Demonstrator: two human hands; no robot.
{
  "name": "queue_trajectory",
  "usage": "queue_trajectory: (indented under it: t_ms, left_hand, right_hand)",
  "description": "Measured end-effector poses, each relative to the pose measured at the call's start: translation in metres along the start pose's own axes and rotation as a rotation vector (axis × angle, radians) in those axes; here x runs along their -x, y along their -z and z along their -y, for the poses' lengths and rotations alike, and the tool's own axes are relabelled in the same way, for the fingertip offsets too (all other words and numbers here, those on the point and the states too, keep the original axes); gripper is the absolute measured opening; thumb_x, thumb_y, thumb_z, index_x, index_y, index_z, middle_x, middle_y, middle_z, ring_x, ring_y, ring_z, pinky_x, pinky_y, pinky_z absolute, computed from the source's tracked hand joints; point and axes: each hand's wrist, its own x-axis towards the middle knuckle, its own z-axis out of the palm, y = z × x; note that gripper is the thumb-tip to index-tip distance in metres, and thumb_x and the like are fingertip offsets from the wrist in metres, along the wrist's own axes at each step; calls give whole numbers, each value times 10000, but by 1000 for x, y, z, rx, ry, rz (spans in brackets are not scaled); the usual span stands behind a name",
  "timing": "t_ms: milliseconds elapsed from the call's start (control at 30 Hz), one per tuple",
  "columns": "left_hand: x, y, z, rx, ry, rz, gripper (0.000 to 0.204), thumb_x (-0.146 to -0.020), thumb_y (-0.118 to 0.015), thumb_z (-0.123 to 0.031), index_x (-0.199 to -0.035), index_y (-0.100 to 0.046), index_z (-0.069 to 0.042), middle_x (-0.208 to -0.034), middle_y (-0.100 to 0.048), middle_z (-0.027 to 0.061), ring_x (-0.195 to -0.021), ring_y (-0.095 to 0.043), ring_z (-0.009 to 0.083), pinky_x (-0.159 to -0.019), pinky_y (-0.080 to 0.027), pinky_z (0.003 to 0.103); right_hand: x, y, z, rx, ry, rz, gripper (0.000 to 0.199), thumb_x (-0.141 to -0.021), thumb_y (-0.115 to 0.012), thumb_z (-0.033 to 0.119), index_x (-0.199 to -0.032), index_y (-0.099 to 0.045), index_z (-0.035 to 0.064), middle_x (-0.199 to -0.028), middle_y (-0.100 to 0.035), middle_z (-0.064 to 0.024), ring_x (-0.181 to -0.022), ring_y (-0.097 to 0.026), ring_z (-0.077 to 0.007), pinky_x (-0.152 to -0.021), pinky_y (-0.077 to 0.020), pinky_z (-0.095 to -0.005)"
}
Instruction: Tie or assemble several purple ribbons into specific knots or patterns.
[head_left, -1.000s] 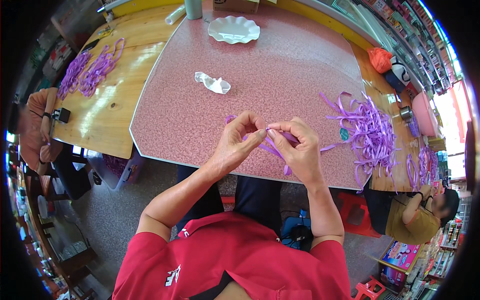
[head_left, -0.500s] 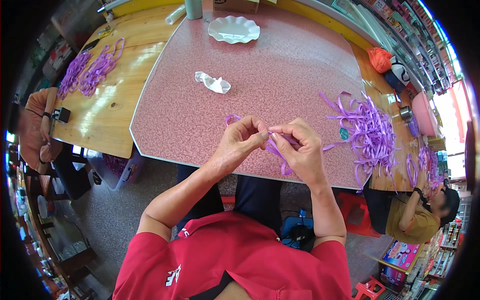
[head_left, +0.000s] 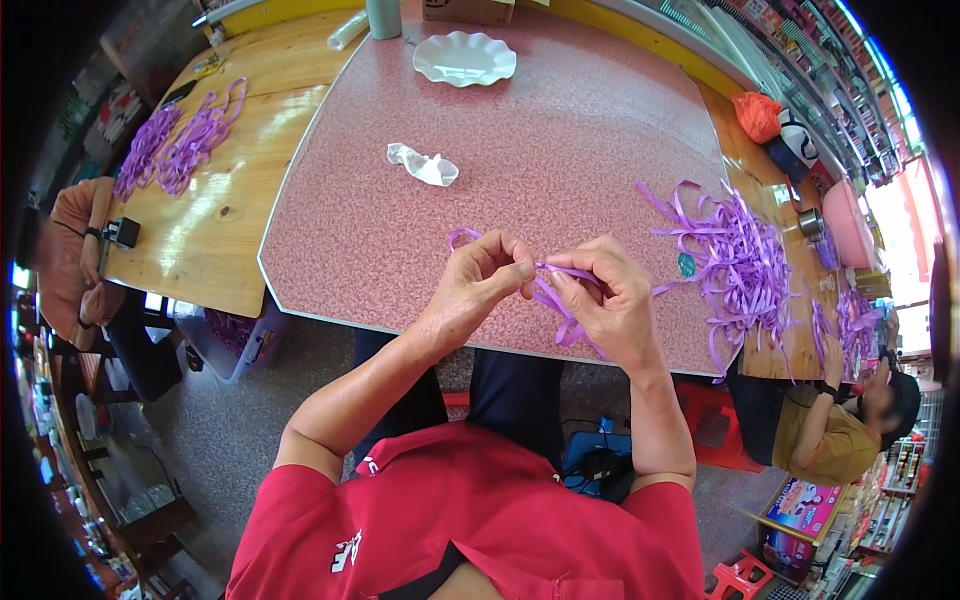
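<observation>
Over the near part of the reddish tabletop point(head_left: 400, 260), both my hands pinch a purple ribbon point(head_left: 570, 328). My left hand point(head_left: 487, 275) is closed, thumb against index finger, at one spot on the ribbon. Just beside it, my right hand point(head_left: 612, 300) grips the ribbon between thumb and fingers, with a short stretch visible between the two hands. A small loop shows behind my left fingers, and loose lengths hang below my right hand. To the right lies a tangled heap of purple ribbons point(head_left: 745, 265).
A crumpled white tissue point(head_left: 422, 165) and a white scalloped plate point(head_left: 465, 60) lie farther back. More purple ribbons point(head_left: 195, 145) are on the wooden table point(head_left: 225, 225) at left. One person point(head_left: 75, 260) sits at left, another point(head_left: 830, 430) at right handling ribbons. A red stool point(head_left: 715, 430) stands nearby.
My right hand has shifted slightly right, drawing the ribbon a little away from my left hand, which stays put. The person at right has moved their hands.
</observation>
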Motion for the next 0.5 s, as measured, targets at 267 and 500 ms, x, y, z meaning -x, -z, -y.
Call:
queue_trajectory:
  t_ms: [267, 500]
  left_hand:
    - [0, -2, -27, -1149, -690, 78, 355, -863, -710, -142, -1183, -586, -52, -1098, -605, 97, -1021, -598, 259, -980, -420, 433]
    - [-1, 5, -41, -1363, -804, 233, 157, -765, -716, -76, -875, -603, -76, -859, -593, 67, -914, -609, 263, -1026, -388, 508]
  right_hand:
    - [1, 0, 0, 33, 64, -64, 89, -853, -725, -19, -941, -723, -7, -825, -619, -34, -700, -569, -89, -597, -441, -234]
    - [5, -2, -7, 93, 177, -25, 100, -814, -734, -47, -896, -707, 4, -813, -624, -75, -697, -611, -172, -596, -471, -288]
